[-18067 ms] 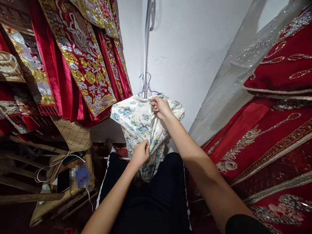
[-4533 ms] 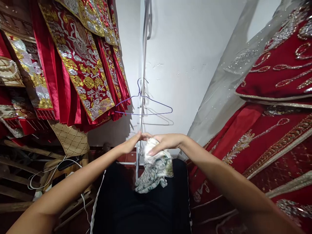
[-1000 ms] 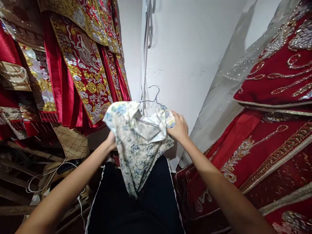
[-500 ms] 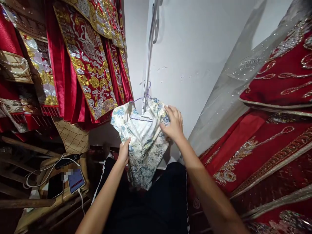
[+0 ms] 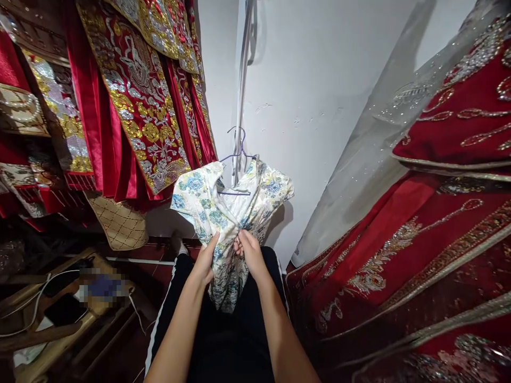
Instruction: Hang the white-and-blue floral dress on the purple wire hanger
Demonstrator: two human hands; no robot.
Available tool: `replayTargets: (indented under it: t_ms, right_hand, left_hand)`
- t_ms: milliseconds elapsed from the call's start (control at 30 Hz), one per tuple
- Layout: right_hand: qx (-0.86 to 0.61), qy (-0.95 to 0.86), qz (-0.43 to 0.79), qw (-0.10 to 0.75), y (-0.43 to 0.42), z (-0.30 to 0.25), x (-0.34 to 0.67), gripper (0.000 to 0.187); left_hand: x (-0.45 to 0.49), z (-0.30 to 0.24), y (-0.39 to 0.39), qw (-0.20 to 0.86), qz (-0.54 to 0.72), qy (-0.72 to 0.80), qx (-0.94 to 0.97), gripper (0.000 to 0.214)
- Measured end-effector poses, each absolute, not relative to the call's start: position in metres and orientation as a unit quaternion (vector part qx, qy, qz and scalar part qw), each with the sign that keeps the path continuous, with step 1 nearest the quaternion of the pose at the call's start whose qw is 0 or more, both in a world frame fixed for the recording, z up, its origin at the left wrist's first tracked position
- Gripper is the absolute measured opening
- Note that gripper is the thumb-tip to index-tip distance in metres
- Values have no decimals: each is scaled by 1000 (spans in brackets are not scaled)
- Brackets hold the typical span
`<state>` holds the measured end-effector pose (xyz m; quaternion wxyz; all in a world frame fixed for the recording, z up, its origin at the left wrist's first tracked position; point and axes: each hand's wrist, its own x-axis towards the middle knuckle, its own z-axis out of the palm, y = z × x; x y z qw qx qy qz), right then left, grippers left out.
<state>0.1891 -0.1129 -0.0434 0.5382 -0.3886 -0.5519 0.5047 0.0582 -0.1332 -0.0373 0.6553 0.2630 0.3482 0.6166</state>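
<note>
The floral shirt (image 5: 205, 205) hangs on a thin purple hanger (image 5: 242, 139), and its lower front is between the two hands. The left hand (image 5: 204, 260) is closed on the cloth at the left part of the front, with the thumb lying on the outer face. The right hand (image 5: 249, 251) pinches the front edge just below the open neck, and its fingers are pressed together on the fabric.

At the far left, a low wooden piece of furniture (image 5: 93, 316) carries a dark phone (image 5: 66, 308) and a white cable (image 5: 36, 300). Above it hang red garments (image 5: 147, 119) with gold and silver embroidery, and a beige quilted cloth (image 5: 117, 221) is under them. In the middle, a metal pole (image 5: 242, 80) stands behind the hanger, before a white wall (image 5: 303, 80). Farther right are a sheer, glittering fabric (image 5: 355, 141) and a red beaded dress (image 5: 393, 234).

The left forearm rises from the bottom edge and leans slightly to the right. The right forearm leans to the left, so the hands come near each other above the dark trousers (image 5: 231, 346).
</note>
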Motion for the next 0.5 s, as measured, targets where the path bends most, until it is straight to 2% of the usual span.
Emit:
replayTargets:
  t_ms: [100,200,267,400,433,500]
  right_hand:
    - [-376,-585,483,532,-118,-24,196,35]
    - [-379,-582,482,534,-122,-25,197,30]
    - [-400,-567,469,546,-121,-33,198,27]
    - [-447,-529,438,573,-112,-50,194,22]
    - [-448,-528,442,570,-111,-52,192,21]
    - [-438,-539,458,555,-111,-53,187,18]
  left_hand:
    - [59,-35,-138,674,603,321,281,54]
    - [56,-42,-136,627,630,329,320,50]
    - [50,-52,-134,516,674,409,335,49]
    - [39,-71,-134,187,715,567,364,52]
    - [41,-73,-135,150,710,564,393,49]
    - [51,-74,-138,167,685,520,482,41]
